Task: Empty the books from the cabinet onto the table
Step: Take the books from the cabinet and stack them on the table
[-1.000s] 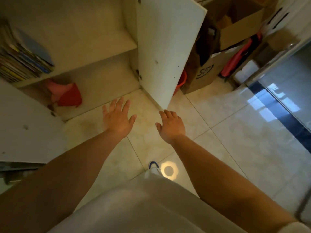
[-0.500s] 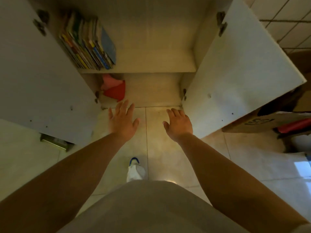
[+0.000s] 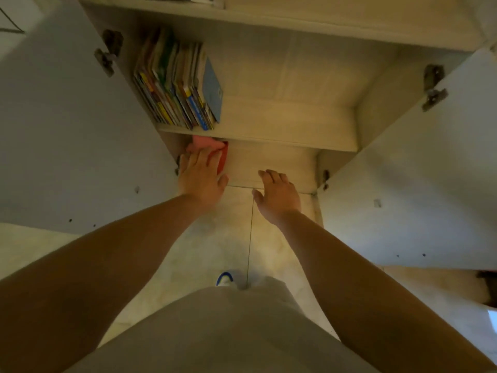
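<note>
A row of several thin colourful books [image 3: 177, 84] stands upright at the left end of the middle shelf [image 3: 282, 135] of an open white cabinet. My left hand [image 3: 200, 176] reaches forward with fingers straight, in front of the bottom compartment and below the books, holding nothing. My right hand [image 3: 278, 195] is stretched out beside it at the cabinet's lower edge, fingers relaxed and empty. No table is in view.
The left cabinet door [image 3: 67, 130] and the right cabinet door [image 3: 419, 170] both stand wide open on either side of my arms. A red and pink object [image 3: 212, 146] lies in the bottom compartment behind my left hand. Pale floor tiles [image 3: 215, 251] lie underneath.
The view has turned to face the cabinet squarely and come closer. Both hands have moved forward toward the cabinet; my left hand now overlaps the red object in the bottom compartment.
</note>
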